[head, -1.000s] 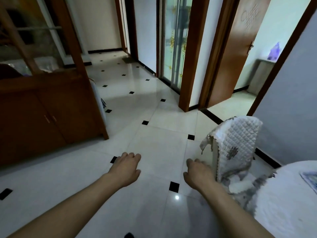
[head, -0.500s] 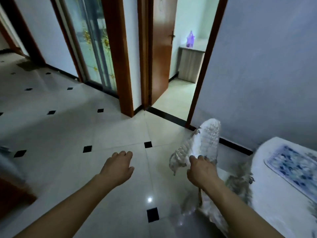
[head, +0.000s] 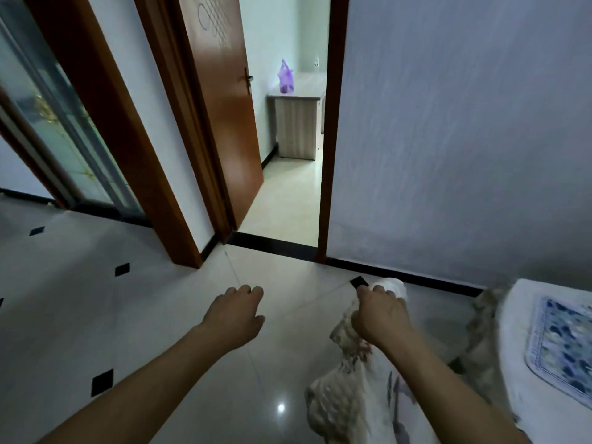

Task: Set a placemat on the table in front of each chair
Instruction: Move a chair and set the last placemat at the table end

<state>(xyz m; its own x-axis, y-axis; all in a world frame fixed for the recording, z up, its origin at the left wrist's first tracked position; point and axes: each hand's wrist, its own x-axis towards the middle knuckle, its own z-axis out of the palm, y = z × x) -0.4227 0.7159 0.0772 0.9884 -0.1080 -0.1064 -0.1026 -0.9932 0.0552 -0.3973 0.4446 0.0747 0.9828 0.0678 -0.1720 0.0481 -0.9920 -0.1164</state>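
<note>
My right hand [head: 381,315] grips the top of a white quilted chair cover [head: 349,398] with a brownish pattern; the chair under it is hidden. My left hand [head: 235,315] hovers over the floor, fingers curled and holding nothing. At the right edge stands the table [head: 525,395] under a white cloth, and a blue-and-white patterned placemat [head: 563,350] lies on it. The table sits just right of the covered chair.
A glossy tiled floor [head: 96,315] with small black diamonds spreads ahead. An open wooden door [head: 221,100] leads to a room with a cabinet [head: 296,126] and a purple bag [head: 286,79]. A grey wall [head: 464,129] runs on the right, glass doors [head: 48,123] on the left.
The view has swung right, bringing the doorway to the centre and more of the table and placemat into view. My right hand keeps hold of the chair cover, now lower in frame.
</note>
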